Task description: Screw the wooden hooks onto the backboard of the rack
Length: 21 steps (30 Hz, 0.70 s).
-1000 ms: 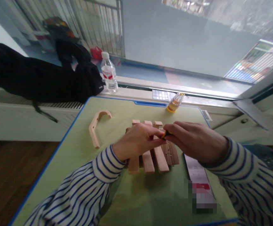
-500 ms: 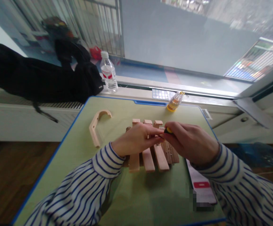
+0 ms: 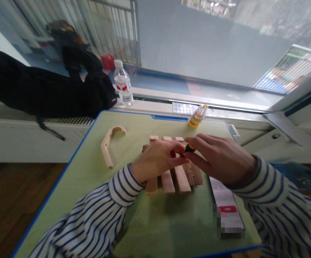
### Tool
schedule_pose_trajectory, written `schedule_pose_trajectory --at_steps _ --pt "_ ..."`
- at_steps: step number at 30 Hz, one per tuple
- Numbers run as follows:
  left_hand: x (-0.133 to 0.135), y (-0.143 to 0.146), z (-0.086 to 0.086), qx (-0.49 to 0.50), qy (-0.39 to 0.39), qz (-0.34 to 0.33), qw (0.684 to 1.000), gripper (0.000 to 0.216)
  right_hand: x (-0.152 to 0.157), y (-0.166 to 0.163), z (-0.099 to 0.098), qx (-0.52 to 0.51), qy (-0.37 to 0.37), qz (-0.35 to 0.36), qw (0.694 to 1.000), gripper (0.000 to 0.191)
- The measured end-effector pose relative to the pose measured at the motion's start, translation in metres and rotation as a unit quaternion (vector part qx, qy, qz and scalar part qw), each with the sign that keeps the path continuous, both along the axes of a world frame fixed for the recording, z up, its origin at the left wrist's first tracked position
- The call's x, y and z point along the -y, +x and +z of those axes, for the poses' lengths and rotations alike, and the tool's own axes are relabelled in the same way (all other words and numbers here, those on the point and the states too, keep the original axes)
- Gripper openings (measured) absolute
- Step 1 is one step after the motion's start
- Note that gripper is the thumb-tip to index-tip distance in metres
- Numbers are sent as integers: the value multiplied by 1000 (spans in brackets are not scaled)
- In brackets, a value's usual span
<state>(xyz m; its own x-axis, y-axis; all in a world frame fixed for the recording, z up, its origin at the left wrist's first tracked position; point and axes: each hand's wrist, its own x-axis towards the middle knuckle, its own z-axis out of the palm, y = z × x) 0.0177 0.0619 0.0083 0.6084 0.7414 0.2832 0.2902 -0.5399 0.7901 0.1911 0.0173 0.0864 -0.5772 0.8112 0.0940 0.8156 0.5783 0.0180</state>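
My right hand (image 3: 217, 159) grips a small screwdriver (image 3: 190, 147) with a yellow and black handle, and its shaft and tip are hidden. My left hand (image 3: 158, 161) reaches to the same spot, its fingertips against the screwdriver's front end. Anything small held there is hidden. Under both hands lies a wooden slatted piece (image 3: 168, 182) with parallel pale slats on darker crosspieces. A curved wooden arch piece (image 3: 108, 145) lies to the left of it on a green cutting mat with a blue rim (image 3: 64, 204).
A smartphone (image 3: 225, 204) lies at the mat's right side, partly blurred. A small yellow-capped bottle (image 3: 197, 118) stands at the far edge. Beyond are a plastic water bottle (image 3: 122, 84), a black bag (image 3: 50, 82), a white radiator (image 3: 37, 139) and a window with railings.
My right hand has lifted slightly and turned the screwdriver, and its fingers now spread a little more. My left hand has stayed at the handle's front end. The view has shifted slightly.
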Motion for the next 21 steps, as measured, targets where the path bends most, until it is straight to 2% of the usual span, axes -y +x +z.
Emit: schedule_pose_trajectory --at_steps 4,10,21 --pt "-1 -2 2 -24 -2 2 1000 25 -3 6 9 14 -17 42 999 27" --pt "-1 -4 5 -28 -6 -11 1000 21 -6 4 -1 -17 -36 68 997 23" --pt "-3 -7 3 -24 -26 -63 997 16 1 -2 -13 -52 38 44 997 19"
